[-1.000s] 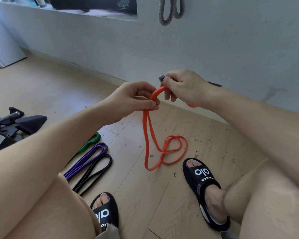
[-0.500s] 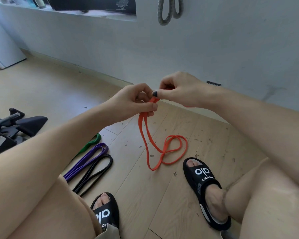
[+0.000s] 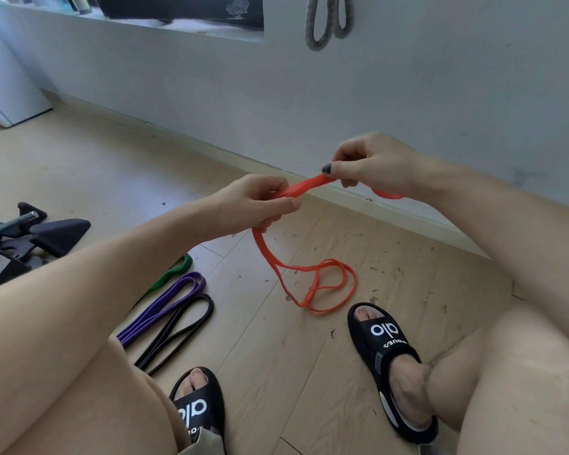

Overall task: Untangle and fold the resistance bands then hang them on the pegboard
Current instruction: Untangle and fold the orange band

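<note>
a: orange band (image 3: 309, 187): status?

b: held above the floor (image 3: 276, 372). a short flat stretch runs between both hands; the rest hangs from the left hand (image 3: 253, 205) and ends in crossed loops on the boards, near the right sandal (image 3: 385, 349). judged step: untangling, fold not yet begun.

a: grips?

b: left fingers are curled round the band. right hand (image 3: 372, 164) pinches it between thumb and fingers, a bit trailing out behind the wrist.

a: next move?

b: judged: work the crossed loops free, then lay the strands together.

a: material?

b: flat, thin, matte, rubbery; limp, drapes readily.

a: surroundings?

b: green band (image 3: 174, 272), purple band (image 3: 165, 305), black band (image 3: 178, 333) lie doubled and side by side to the left. a grey loop (image 3: 326, 24) hangs on the wall (image 3: 440, 77). floor is pale wood plank, littered with small flecks.
</note>
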Demonstrator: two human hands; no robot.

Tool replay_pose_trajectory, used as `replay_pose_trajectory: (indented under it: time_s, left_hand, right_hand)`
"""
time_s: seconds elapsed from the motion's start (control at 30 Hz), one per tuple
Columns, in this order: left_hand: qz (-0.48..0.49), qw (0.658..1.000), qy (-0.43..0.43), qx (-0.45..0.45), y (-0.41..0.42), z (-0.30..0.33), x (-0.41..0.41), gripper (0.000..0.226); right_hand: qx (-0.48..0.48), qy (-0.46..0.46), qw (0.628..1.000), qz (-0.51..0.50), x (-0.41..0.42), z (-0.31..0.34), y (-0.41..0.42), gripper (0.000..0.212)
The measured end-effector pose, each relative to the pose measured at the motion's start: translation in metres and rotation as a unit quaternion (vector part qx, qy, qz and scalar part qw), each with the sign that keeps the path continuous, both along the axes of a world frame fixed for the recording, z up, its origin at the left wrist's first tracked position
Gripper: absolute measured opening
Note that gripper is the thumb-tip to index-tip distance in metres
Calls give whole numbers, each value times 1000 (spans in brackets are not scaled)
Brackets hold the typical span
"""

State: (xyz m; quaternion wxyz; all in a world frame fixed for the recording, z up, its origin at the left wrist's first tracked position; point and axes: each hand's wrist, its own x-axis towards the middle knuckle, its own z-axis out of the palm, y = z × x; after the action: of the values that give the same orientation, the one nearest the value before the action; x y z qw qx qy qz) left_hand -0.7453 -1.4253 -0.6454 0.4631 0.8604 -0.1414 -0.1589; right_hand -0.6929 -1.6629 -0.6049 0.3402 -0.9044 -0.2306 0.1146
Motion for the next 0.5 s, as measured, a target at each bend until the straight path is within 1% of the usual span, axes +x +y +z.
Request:
replay_pose_trajectory:
  time_s: [0.07,0.17,0.23,0.3,0.43,0.5]
  left_hand:
    - [-3,1000,-5,-3,-2,1,0,24]
    - [-10,1000,-14,2,-4,1,0,24]
    - [-12,1000,-17,4,-4,1,0,30]
    - [-14,1000,-17,1,-6,2,-1,42]
    - [-11,1000,-10,-20,-7,4,-4,54]
    - [-8,1000,-19,-3,-5,4,-5,51]
  right_hand:
    - [-13,18,1000,9,0,-3,1,20]
    - [-1,35,999,27,-4,-2,7,21]
    - [16,45,998,40,-9,-1,13,24]
    - [31,52,997,53,-13,-1,20,27]
    - [15,28,998,61,-16,-4,24,23]
    - [10,11,998,53,-15,-5,22,21]
